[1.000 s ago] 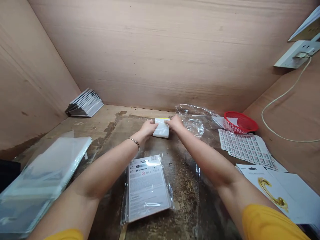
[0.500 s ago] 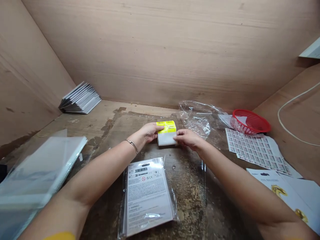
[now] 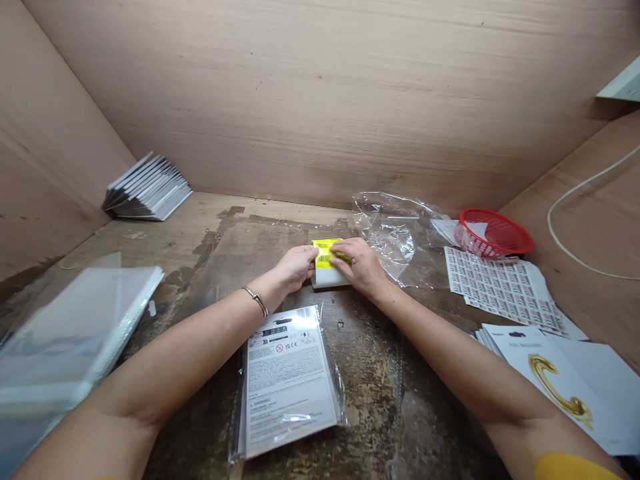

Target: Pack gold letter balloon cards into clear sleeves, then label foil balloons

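Right fingers (image 3: 353,249) have moved onto yellow labels (image 3: 325,246), grip unclear, while left fingers (image 3: 309,253) pinch them and red basket (image 3: 520,242) holds paper (image 3: 479,230).

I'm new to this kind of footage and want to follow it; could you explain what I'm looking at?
There is no machine here: two bare human hands do the work. The view comes from one camera worn on the person's head, looking forward and down. The left hand holds a white pad with yellow barcode labels by its edge; the right hand has its fingers over the labels, though whether it grips them I can't tell. Nearer on the worn tabletop lies a printed card in a clear bag. To the left are clear plastic sleeves; to the right, a red basket, sticker sheets and cards, one showing a golden shape.
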The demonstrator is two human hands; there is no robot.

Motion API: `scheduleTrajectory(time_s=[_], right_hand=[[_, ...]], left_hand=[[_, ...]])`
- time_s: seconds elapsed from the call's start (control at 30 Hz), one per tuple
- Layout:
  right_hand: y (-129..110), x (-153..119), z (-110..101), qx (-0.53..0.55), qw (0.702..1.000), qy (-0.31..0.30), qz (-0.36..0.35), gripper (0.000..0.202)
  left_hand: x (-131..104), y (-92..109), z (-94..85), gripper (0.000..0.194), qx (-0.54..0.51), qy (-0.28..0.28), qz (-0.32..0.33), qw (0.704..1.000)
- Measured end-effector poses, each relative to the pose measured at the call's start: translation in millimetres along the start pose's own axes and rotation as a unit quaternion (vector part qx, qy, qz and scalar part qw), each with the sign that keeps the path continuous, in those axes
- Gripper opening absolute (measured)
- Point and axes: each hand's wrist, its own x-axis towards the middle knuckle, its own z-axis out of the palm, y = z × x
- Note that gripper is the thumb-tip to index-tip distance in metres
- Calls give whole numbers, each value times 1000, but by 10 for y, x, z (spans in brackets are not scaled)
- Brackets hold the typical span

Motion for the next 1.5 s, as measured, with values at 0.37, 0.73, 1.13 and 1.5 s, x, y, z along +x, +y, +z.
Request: scheduleTrajectory(time_s=[0.37,0.73,1.13,1.5], right_hand=[[-112,-75,8,-68,996,28,-53,11],[-60,-100,26,-57,997,40,-41,25],[-457,-339,-267,-114,976,70,-174,12],[-1285,-510,-958,103,982,-112,113,8]], left_hand=[[-94,19,165,15,-30,22,-28,999],[6,-18,144,8,-2,36,-23,999],[-48,46,188,17,76,48,-17,996],[-2229,-272,-406,23,682,-53,420,597]])
